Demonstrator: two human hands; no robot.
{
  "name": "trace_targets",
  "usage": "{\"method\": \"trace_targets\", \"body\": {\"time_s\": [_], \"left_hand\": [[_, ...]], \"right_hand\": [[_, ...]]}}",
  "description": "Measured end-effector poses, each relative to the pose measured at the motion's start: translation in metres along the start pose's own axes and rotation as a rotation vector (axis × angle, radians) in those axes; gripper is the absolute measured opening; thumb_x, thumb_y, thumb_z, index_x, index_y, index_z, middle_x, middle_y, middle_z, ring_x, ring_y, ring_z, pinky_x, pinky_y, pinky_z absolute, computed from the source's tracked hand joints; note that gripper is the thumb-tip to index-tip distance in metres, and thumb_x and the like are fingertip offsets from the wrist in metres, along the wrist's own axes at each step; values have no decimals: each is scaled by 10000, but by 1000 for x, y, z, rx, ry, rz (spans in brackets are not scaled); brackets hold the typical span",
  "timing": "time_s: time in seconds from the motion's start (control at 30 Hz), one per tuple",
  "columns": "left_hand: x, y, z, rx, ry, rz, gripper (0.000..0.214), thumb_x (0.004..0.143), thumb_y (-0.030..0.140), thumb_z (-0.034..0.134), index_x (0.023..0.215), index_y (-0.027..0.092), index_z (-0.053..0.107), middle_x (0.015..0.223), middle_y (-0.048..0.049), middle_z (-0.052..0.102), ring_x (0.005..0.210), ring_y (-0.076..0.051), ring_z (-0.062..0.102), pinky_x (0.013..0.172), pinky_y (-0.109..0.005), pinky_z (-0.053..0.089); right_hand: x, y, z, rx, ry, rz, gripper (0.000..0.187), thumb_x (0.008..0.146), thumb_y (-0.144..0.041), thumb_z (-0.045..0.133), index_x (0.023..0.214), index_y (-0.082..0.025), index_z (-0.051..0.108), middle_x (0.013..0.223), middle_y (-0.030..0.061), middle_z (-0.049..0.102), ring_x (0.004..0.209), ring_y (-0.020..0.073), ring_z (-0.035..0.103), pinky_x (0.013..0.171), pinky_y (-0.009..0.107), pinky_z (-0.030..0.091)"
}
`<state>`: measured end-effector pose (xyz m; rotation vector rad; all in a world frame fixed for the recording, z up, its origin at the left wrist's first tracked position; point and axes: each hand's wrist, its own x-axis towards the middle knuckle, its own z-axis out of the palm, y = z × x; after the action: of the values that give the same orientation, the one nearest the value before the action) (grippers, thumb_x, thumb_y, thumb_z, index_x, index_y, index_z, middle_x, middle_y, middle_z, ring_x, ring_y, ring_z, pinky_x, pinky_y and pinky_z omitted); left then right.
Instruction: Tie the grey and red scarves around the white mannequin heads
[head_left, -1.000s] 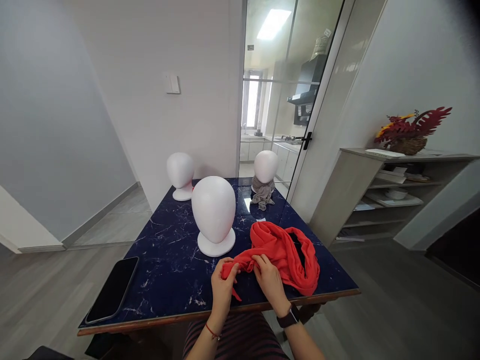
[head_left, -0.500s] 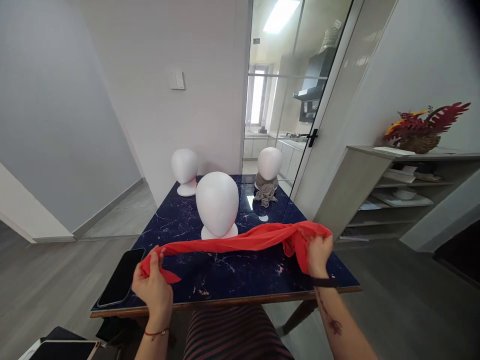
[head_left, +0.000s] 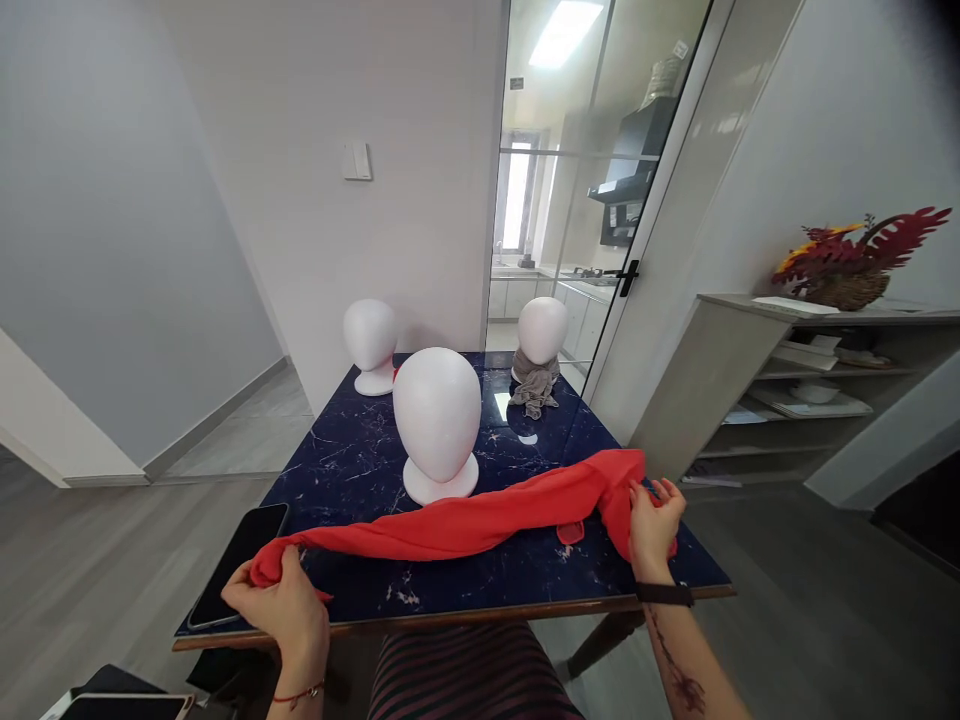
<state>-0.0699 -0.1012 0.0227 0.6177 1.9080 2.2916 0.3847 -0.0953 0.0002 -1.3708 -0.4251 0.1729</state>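
Note:
A long red scarf [head_left: 442, 525] stretches sideways low over the near part of the table, in front of a white foam mannequin head [head_left: 437, 415]. My left hand [head_left: 277, 600] grips its left end above the table's front left edge. At the other end, my right hand [head_left: 655, 525] pinches the cloth, and a fold hangs down beside it. The scarf's middle sags a little between the hands. Just below the right part of the scarf, a small red piece of cloth shows against the dark tabletop.
The table [head_left: 337, 440] has a dark blue marbled top. Behind stand a second foam head [head_left: 370, 345] at left and a third foam head [head_left: 543, 330] at right with a grey scarf [head_left: 535, 388] round its base. A phone [head_left: 240, 565] lies at the left edge. Shelves [head_left: 817, 370] stand at right.
Both hands have moved apart and lower, the left one further left and down, the right one slightly right. The scarf is now lower, spread wider and clear of the front head's base.

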Motion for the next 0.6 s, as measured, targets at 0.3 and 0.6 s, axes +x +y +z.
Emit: {"method": "trace_targets", "body": {"time_s": [0.3, 0.6], "left_hand": [[-55, 3, 9, 367, -1164, 710, 299, 849, 279, 468, 1127, 208, 552, 1227, -100, 563, 1177, -261, 494, 1012, -470, 391], [-89, 24, 17, 490, -1558, 549, 294, 839, 180, 399, 1019, 184, 631, 958, -89, 665, 905, -227, 584, 840, -400, 445]], "right_hand": [[-121, -19, 30, -419, -973, -782, 363, 877, -262, 466, 1237, -277, 512, 1208, 57, 590, 1146, 249, 542, 1044, 504, 387], [-153, -46, 32, -542, -1398, -700, 516, 797, -328, 595, 1292, -396, 467, 1181, 32, 608, 1156, 279, 536, 1107, 448, 341]]}}
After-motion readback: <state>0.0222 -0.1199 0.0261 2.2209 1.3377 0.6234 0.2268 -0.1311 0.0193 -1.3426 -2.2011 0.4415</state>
